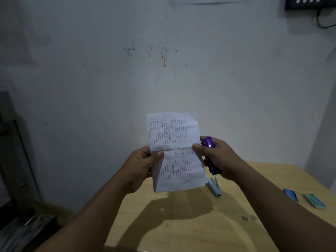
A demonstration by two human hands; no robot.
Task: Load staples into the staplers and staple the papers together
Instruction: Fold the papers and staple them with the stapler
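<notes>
I hold printed white papers (174,151) upright above the wooden table (190,224). My left hand (143,166) pinches their left edge at the middle crease. My right hand (216,157) grips a purple stapler (210,155) against the papers' right edge, its thumb pressing on the sheet. A light blue stapler (215,187) lies open on the table just below the papers. A blue staple box (291,194) and a teal staple box (315,200) lie at the right of the table.
A few loose staple bits (248,217) lie on the table near my right forearm. A white stained wall stands close behind the table. A dark cabinet (14,151) sits at the left, off the table's edge.
</notes>
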